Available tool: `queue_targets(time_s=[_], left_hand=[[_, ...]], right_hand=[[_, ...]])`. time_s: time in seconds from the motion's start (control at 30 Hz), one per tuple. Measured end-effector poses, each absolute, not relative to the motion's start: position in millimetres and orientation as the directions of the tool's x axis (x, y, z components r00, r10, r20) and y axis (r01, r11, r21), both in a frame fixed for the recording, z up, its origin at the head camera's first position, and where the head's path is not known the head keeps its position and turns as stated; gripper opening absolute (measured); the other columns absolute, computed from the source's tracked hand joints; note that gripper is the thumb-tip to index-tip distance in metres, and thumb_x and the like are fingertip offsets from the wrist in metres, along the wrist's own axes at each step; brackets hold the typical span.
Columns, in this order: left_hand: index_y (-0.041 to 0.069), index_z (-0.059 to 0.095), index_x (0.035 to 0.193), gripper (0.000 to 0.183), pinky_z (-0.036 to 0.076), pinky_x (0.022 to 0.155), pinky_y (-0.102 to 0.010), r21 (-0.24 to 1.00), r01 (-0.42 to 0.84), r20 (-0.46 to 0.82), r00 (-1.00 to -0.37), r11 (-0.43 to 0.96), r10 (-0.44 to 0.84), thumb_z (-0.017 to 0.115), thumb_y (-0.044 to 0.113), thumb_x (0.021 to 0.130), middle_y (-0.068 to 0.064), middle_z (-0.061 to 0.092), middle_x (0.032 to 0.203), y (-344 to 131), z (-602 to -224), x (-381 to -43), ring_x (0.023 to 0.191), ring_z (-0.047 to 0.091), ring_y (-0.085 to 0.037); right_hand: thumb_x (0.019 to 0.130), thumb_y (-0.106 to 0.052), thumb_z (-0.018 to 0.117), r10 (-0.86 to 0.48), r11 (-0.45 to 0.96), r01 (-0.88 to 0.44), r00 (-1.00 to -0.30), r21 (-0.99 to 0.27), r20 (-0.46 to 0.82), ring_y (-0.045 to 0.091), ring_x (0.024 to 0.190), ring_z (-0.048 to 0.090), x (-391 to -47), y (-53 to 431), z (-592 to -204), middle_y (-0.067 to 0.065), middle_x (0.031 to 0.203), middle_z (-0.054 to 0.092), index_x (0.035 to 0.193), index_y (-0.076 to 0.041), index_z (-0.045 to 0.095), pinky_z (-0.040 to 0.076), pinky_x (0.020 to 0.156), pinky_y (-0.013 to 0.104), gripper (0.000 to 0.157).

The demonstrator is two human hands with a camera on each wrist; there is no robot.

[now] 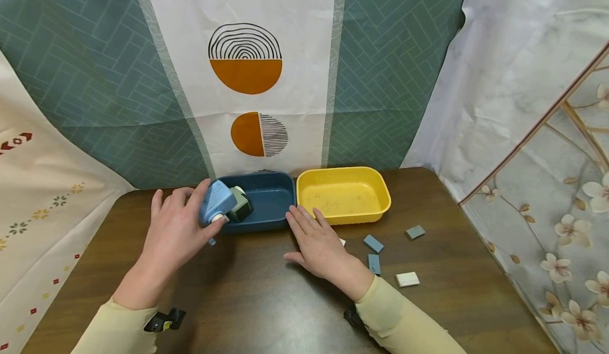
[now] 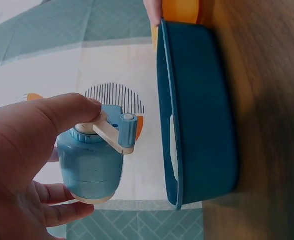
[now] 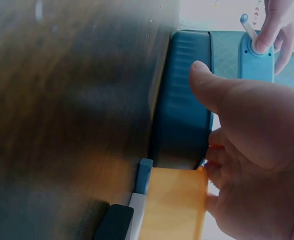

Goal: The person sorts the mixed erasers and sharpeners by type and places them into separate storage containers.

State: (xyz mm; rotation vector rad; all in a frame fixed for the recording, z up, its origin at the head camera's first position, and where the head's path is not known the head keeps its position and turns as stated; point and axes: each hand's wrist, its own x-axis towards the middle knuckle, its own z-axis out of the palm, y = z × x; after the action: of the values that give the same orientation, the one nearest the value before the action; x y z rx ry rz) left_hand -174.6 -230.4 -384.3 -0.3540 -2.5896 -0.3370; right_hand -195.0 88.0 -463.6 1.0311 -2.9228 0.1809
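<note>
My left hand [image 1: 173,232] grips a light-blue hand-crank device [image 1: 216,199] between thumb and fingers, over the left end of a dark blue tub [image 1: 261,226]. In the left wrist view the device [image 2: 91,167] has a rounded body and a cream crank arm with a blue knob; the thumb presses at the crank's hub. Inside the tub is a dark green block-like object [image 1: 241,206] with a whitish top, partly hidden by the device. My right hand [image 1: 319,243] lies with straight fingers, fingertips at the rims where the blue tub and a yellow tub [image 1: 361,218] meet.
Several small tiles lie right of my right hand: two blue ones, including a blue tile [image 1: 373,243], a grey-green tile [image 1: 415,232] and a white tile [image 1: 407,279]. Another white tile shows partly behind the hand. Patterned cloths hang behind the brown table [image 1: 257,301].
</note>
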Motion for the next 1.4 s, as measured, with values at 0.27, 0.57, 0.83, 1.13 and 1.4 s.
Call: queue_targets(time_s=[0.27,0.57,0.83,1.13,1.4], left_hand=[[0.016,0.058,0.159,0.080,0.021,0.117,-0.082,0.164,0.327,0.466,-0.857,0.931,0.219,0.091,0.032,0.088,-0.033,0.062,0.129,-220,-381,-184,0.118,0.060,-0.055],[0.022,0.060,0.159,0.073,0.020,0.118,-0.082,0.160,0.351,0.451,-0.857,0.923,0.248,0.088,0.033,0.092,-0.034,0.062,0.131,-210,-382,-195,0.121,0.059,-0.054],[0.023,0.059,0.159,0.075,0.018,0.121,-0.082,0.153,0.354,0.433,-0.863,0.923,0.260,0.089,0.035,0.091,-0.035,0.061,0.133,-196,-381,-205,0.124,0.059,-0.054],[0.021,0.060,0.158,0.077,0.019,0.121,-0.082,0.148,0.380,0.460,-0.844,0.913,0.277,0.092,0.035,0.090,-0.032,0.061,0.128,-184,-385,-216,0.115,0.063,-0.052],[0.017,0.059,0.159,0.079,0.019,0.122,-0.081,0.159,0.375,0.450,-0.851,0.913,0.272,0.092,0.036,0.090,-0.031,0.061,0.132,-175,-388,-226,0.117,0.063,-0.050]], right_hand=[[0.107,-0.062,0.064,-0.620,0.777,-0.625,-0.781,-0.076,0.073,0.028,0.170,0.015,-195,88,-463,0.011,0.183,0.019,0.176,-0.007,0.024,0.007,0.136,0.053,0.097],[0.107,-0.062,0.065,-0.624,0.774,-0.628,-0.778,-0.076,0.074,0.029,0.169,0.016,-196,87,-462,0.013,0.183,0.020,0.175,-0.006,0.026,0.008,0.136,0.053,0.097],[0.107,-0.061,0.064,-0.622,0.775,-0.625,-0.781,-0.096,0.060,0.028,0.170,0.013,-197,87,-463,0.011,0.184,0.018,0.176,-0.007,0.024,0.006,0.136,0.052,0.097],[0.108,-0.062,0.064,-0.616,0.783,-0.618,-0.786,-0.068,0.047,0.027,0.170,0.013,-197,87,-463,0.010,0.184,0.017,0.176,-0.007,0.023,0.007,0.136,0.052,0.097],[0.108,-0.062,0.063,-0.622,0.776,-0.625,-0.781,-0.080,0.062,0.028,0.170,0.015,-195,87,-462,0.011,0.184,0.019,0.176,-0.007,0.024,0.008,0.136,0.053,0.096]])
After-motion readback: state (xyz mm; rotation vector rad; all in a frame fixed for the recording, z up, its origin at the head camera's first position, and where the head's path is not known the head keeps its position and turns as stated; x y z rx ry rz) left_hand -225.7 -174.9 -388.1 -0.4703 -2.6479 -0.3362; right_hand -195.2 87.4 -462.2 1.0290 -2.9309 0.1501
